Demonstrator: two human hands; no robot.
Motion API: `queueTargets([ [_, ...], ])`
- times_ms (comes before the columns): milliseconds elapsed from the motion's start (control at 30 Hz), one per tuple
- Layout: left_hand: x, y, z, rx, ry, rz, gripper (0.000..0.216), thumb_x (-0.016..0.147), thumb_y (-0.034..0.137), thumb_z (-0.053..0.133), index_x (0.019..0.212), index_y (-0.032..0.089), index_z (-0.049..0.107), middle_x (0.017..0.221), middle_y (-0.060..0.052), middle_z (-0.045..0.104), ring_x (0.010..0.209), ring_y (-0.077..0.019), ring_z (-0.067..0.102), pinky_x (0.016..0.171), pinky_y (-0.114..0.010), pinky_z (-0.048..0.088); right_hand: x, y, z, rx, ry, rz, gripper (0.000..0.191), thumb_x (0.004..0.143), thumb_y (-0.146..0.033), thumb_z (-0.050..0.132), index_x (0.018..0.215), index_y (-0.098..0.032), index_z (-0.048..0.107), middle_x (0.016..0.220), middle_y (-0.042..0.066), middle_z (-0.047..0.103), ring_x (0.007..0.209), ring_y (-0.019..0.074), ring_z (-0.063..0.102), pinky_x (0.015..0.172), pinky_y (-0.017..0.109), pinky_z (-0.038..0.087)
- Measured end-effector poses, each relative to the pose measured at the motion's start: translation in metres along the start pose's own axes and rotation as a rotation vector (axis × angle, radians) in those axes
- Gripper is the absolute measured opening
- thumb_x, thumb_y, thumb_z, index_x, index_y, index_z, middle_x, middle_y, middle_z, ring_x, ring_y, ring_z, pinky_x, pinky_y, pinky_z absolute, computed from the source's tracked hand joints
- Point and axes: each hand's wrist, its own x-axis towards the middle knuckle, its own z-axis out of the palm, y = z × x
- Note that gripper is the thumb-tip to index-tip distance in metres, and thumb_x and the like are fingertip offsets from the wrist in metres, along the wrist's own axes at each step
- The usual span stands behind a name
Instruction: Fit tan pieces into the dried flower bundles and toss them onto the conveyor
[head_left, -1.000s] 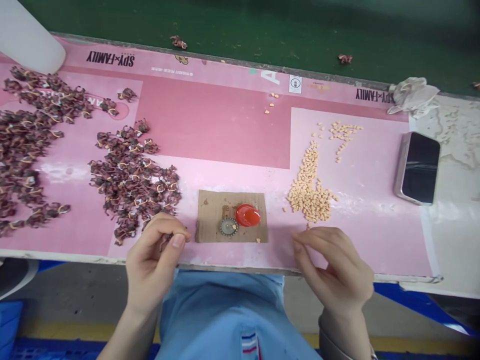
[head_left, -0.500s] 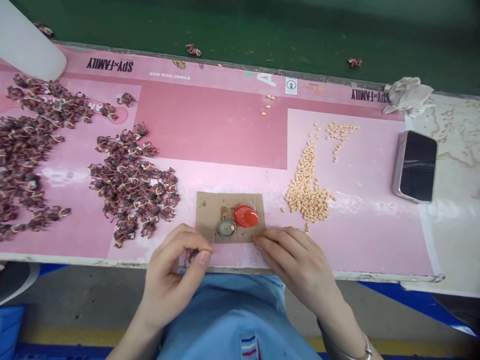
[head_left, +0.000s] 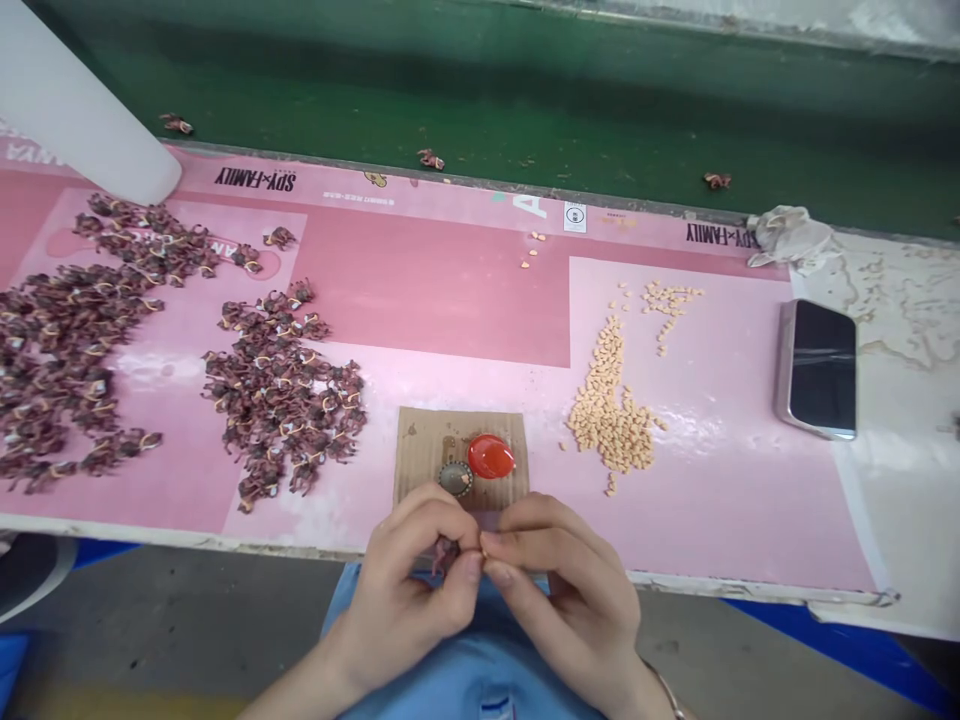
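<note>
My left hand [head_left: 409, 590] and my right hand [head_left: 562, 590] meet at the table's near edge, fingertips pinched together. Between them sits a small dark reddish-brown piece [head_left: 444, 553], held by the left fingers; the right fingertips press against it, and whether they hold something tiny of their own I cannot make out. Just beyond the hands lies a brown cardboard square [head_left: 420, 445] with a red cap [head_left: 491, 456] and a metal bottle cap [head_left: 455, 479] on it. A heap of small tan pellets [head_left: 611, 415] lies to the right, a pile of dark reddish pieces [head_left: 281, 395] to the left.
A pink printed mat [head_left: 450, 280] covers the table. More dark pieces [head_left: 52, 370] spread at far left. A phone [head_left: 817, 368] lies at right, a crumpled cloth [head_left: 791, 237] behind it, a white object [head_left: 75, 100] at top left. A green belt [head_left: 525, 110] runs behind.
Both hands have come together at the table edge in front of the cardboard; the left brought its dark piece rightward, the right moved left from near the pellets. The view tilted up slightly.
</note>
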Motion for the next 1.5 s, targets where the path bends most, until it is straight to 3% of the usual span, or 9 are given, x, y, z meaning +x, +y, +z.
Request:
queueTargets([
  [233, 0.001, -0.002, 0.001, 0.132, 0.025, 0.089, 0.015, 0.095, 0.007, 0.059, 0.086, 0.019, 0.059, 0.073, 0.000, 0.062, 0.060, -0.0104, 0.058, 0.054, -0.017, 0.048, 0.002, 0.001, -0.002, -0.088, 0.058, 0.039, 0.011, 0.092, -0.009, 0.068, 0.091, -0.020, 0.067, 0.075, -0.001, 0.071, 0.067, 0.0094, 0.069, 0.064, 0.016, 0.060],
  [567, 0.001, -0.004, -0.003, 0.241, -0.010, 0.141, 0.014, 0.103, 0.011, 0.056, 0.092, 0.019, 0.061, 0.077, -0.001, 0.065, 0.069, -0.0107, 0.063, 0.064, -0.017, 0.054, 0.007, 0.002, -0.002, -0.129, 0.031, 0.075, 0.013, 0.091, -0.011, 0.065, 0.086, -0.022, 0.061, 0.069, -0.004, 0.067, 0.060, 0.0080, 0.065, 0.058, 0.015, 0.056],
  [800, -0.004, -0.013, -0.013, 0.279, 0.008, 0.129, 0.019, 0.105, 0.011, 0.057, 0.117, 0.018, 0.070, 0.098, -0.003, 0.067, 0.089, -0.0089, 0.067, 0.077, -0.011, 0.056, 0.015, 0.022, -0.018, -0.526, 0.047, -0.040, 0.017, 0.095, -0.007, 0.065, 0.090, -0.023, 0.061, 0.075, -0.003, 0.071, 0.063, 0.0082, 0.066, 0.062, 0.017, 0.056],
  [933, -0.014, -0.019, -0.015, 0.165, 0.079, 0.020, 0.036, 0.099, 0.007, 0.066, 0.132, 0.021, 0.065, 0.107, -0.002, 0.070, 0.095, -0.0090, 0.070, 0.089, -0.011, 0.058, 0.015, 0.026, -0.018, -0.615, 0.030, -0.060, 0.017, 0.097, -0.008, 0.064, 0.091, -0.023, 0.060, 0.076, -0.003, 0.071, 0.065, 0.0090, 0.068, 0.065, 0.018, 0.057],
  [1033, -0.017, -0.020, -0.015, 0.050, 0.154, -0.086, 0.034, 0.093, 0.004, 0.073, 0.121, 0.022, 0.065, 0.103, 0.000, 0.072, 0.090, -0.0092, 0.072, 0.088, -0.012, 0.060, 0.014, 0.026, -0.018, -0.648, 0.028, -0.056, 0.017, 0.097, -0.008, 0.065, 0.091, -0.023, 0.060, 0.076, -0.003, 0.071, 0.065, 0.0089, 0.068, 0.065, 0.018, 0.058],
  [1167, -0.010, -0.019, -0.018, 0.044, 0.073, -0.041, 0.020, 0.092, 0.006, 0.075, 0.105, 0.021, 0.072, 0.095, -0.001, 0.074, 0.090, -0.0120, 0.073, 0.083, -0.014, 0.061, 0.016, 0.025, -0.019, -0.642, 0.023, -0.052, 0.017, 0.096, -0.008, 0.065, 0.090, -0.024, 0.061, 0.075, -0.003, 0.071, 0.065, 0.0101, 0.068, 0.062, 0.020, 0.058],
  [1300, -0.004, -0.016, -0.024, -0.065, -0.003, -0.086, 0.026, 0.104, 0.019, 0.064, 0.122, 0.030, 0.078, 0.097, -0.003, 0.071, 0.082, -0.0110, 0.071, 0.072, -0.015, 0.061, 0.016, 0.017, -0.021, -0.521, 0.030, -0.024, 0.020, 0.092, -0.005, 0.068, 0.089, -0.024, 0.064, 0.075, -0.003, 0.070, 0.063, 0.0122, 0.068, 0.060, 0.023, 0.057],
  [1400, -0.005, -0.011, -0.026, -0.198, -0.115, -0.181, 0.034, 0.109, 0.027, 0.054, 0.135, 0.037, 0.073, 0.096, -0.004, 0.070, 0.084, -0.0122, 0.072, 0.071, -0.015, 0.061, 0.014, 0.007, -0.019, -0.369, 0.026, -0.006, 0.020, 0.090, -0.003, 0.068, 0.092, -0.023, 0.066, 0.075, -0.001, 0.070, 0.065, 0.0140, 0.068, 0.058, 0.026, 0.057],
  [1500, -0.007, -0.007, -0.024, -0.387, -0.148, -0.317, 0.035, 0.108, 0.031, 0.057, 0.140, 0.037, 0.068, 0.093, -0.005, 0.071, 0.079, -0.0141, 0.073, 0.067, -0.018, 0.062, 0.015, -0.001, -0.015, -0.241, -0.019, -0.032, 0.017, 0.090, -0.004, 0.066, 0.093, -0.021, 0.065, 0.075, 0.000, 0.070, 0.063, 0.0134, 0.066, 0.056, 0.026, 0.056],
])
